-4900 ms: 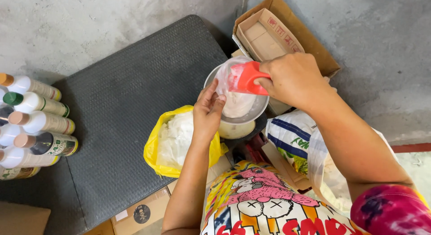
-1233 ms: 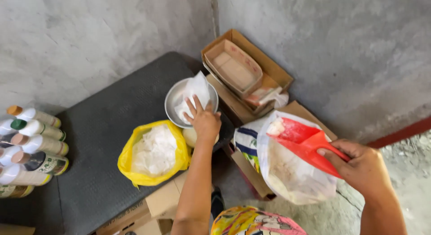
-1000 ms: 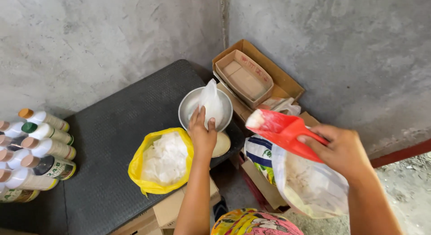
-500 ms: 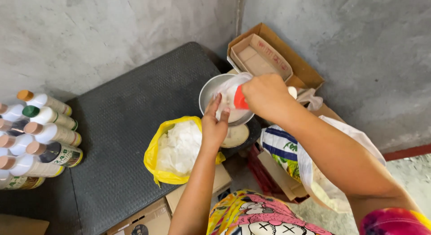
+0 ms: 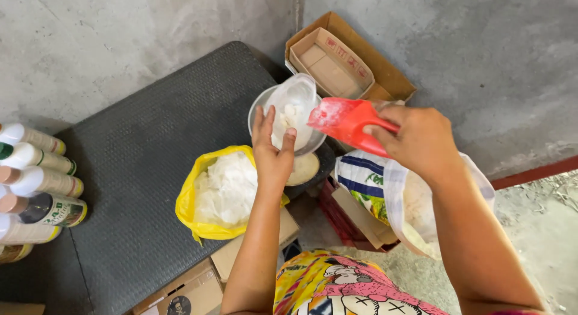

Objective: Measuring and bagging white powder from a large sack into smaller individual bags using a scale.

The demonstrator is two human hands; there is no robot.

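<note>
A yellow plastic bag of white powder (image 5: pixel 224 191) lies on the dark mat. Labelled white bottles (image 5: pixel 36 182) lie at the left edge. Open brown cardboard boxes (image 5: pixel 343 62) stand against the wall. A striped woven sack (image 5: pixel 367 179) stands beneath them.

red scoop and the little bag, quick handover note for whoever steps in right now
Left hand holds the small clear bag open over the metal bowl.
Right hand grips the red scoop, its mouth at the bag's opening.
The bag already holds some white powder. The yellow bag of powder lies on the grey mat; the big sack is under the right arm.
Left: top up the bag.
</note>
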